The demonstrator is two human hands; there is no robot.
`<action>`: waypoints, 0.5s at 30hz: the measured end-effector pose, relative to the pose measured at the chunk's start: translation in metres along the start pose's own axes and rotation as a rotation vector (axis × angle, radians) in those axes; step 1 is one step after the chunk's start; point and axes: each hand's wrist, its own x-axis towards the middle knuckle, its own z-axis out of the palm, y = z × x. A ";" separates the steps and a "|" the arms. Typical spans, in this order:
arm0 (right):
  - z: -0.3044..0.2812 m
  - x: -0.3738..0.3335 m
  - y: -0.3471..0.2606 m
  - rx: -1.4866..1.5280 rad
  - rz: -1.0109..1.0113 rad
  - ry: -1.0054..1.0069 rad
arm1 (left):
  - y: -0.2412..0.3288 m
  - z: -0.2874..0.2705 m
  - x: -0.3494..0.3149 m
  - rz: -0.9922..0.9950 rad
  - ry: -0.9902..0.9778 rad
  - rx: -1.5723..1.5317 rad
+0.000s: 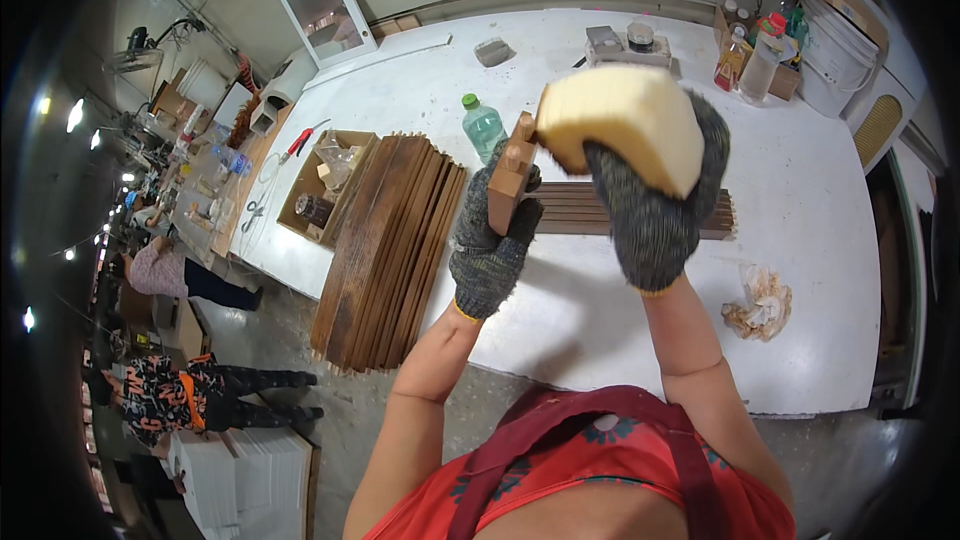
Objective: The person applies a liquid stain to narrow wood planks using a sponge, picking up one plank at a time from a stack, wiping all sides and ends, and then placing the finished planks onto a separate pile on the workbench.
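Both my hands wear dark grey knit gloves. My left hand is closed round a small reddish-brown wooden block, tilted upright, with rounded pegs or knobs at its upper end. In my right hand is a large pale yellow sponge, slightly blurred, its near end close to the top of the block. I cannot tell whether they touch. Below the sponge lies a row of brown wooden slats, partly hidden by my hands. To the left stands a stack of dark brown wooden boards.
The white table carries a green-capped bottle, a cardboard box of small items, red-handled pliers and a crumpled stained cloth. Bottles and a white bucket stand far right. Two people are at the left.
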 end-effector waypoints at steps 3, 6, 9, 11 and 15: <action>0.005 0.004 0.010 0.365 0.349 0.024 | -0.004 -0.003 0.006 -0.007 -0.016 -0.024; -0.002 -0.004 0.014 0.625 0.631 0.074 | -0.006 -0.006 0.010 0.005 0.038 -0.078; -0.010 -0.026 0.019 0.595 0.756 0.054 | -0.014 -0.021 0.014 0.016 -0.018 -0.374; -0.021 -0.037 0.027 0.537 0.781 -0.033 | -0.029 -0.040 0.004 -0.059 0.087 -0.389; -0.038 -0.058 0.038 0.715 1.006 0.016 | -0.052 -0.062 0.012 0.161 0.056 -0.318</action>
